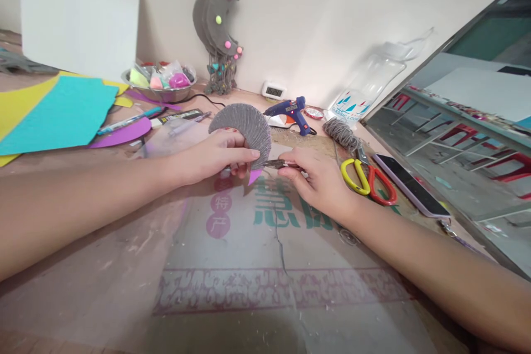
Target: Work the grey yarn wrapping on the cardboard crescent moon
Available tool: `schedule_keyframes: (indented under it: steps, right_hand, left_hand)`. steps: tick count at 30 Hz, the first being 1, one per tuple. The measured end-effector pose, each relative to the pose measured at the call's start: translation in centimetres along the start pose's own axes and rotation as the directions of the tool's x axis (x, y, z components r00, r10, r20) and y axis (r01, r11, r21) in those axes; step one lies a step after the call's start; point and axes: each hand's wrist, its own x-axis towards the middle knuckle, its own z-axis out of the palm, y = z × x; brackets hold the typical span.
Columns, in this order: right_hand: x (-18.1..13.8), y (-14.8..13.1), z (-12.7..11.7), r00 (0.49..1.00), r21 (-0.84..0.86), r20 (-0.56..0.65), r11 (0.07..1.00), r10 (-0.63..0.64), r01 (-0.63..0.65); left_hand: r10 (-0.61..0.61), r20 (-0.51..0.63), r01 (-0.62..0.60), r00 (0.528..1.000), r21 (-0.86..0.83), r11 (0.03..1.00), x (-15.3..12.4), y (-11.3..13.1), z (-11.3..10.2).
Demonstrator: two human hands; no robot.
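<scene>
My left hand point(215, 157) is closed on a crescent-shaped piece wrapped in grey yarn point(244, 124), with a bare purple tip point(254, 176) at its lower end. It holds the crescent upright just above the table. My right hand point(317, 177) pinches something thin and dark point(279, 164) that reaches to the crescent's lower tip; I cannot make out what it is. Both forearms come in from the near edge.
A blue glue gun point(290, 112), a grey yarn bundle point(342, 134), yellow and red scissors point(369, 180) and a phone point(409, 182) lie to the right. Coloured foam sheets point(62, 113), a metal bowl point(160, 86) and a finished grey moon decoration point(222, 27) are at the back left.
</scene>
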Motion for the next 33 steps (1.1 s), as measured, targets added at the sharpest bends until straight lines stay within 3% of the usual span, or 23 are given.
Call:
schedule_keyframes:
  steps: [8, 17, 33]
  right_hand:
    - [-0.07, 0.41, 0.30, 0.999, 0.118, 0.034, 0.992, 0.031, -0.035]
    - [-0.12, 0.36, 0.20, 0.997, 0.123, 0.053, 0.990, 0.061, -0.067]
    - [-0.21, -0.09, -0.03, 0.996, 0.119, -0.038, 0.990, 0.076, -0.071]
  left_hand:
    - [-0.006, 0.041, 0.005, 0.999, 0.004, 1.000, 0.02, -0.26, -0.27]
    - [-0.007, 0.034, 0.008, 0.999, -0.007, 1.000, -0.11, -0.08, -0.17]
    - [-0.030, 0.035, 0.031, 0.999, -0.027, 0.999, 0.00, -0.38, -0.22]
